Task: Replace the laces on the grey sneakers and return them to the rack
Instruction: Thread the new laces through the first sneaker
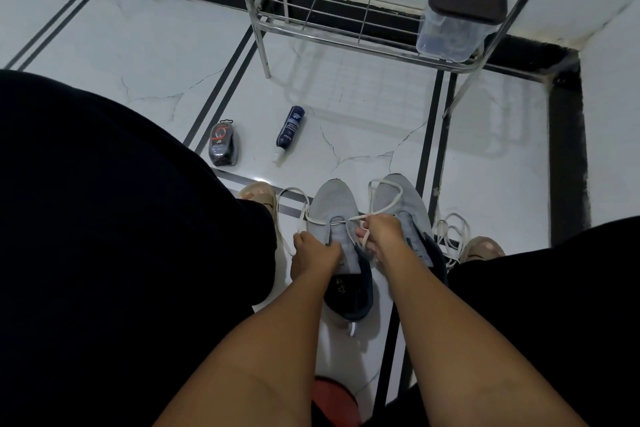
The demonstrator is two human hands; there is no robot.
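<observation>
Hands work at the left sneaker on the floor: left hand grips its side, right hand pinches the white lace.

The person wears loose black trousers that cover both legs down to the feet. Both forearms are bare, with no sleeves, and neither the left hand nor the right hand shows rings or bands. Pale beige sandals are on the feet.

head: worn on the head, looks steeply down, close over the forearms, floor ahead.
</observation>
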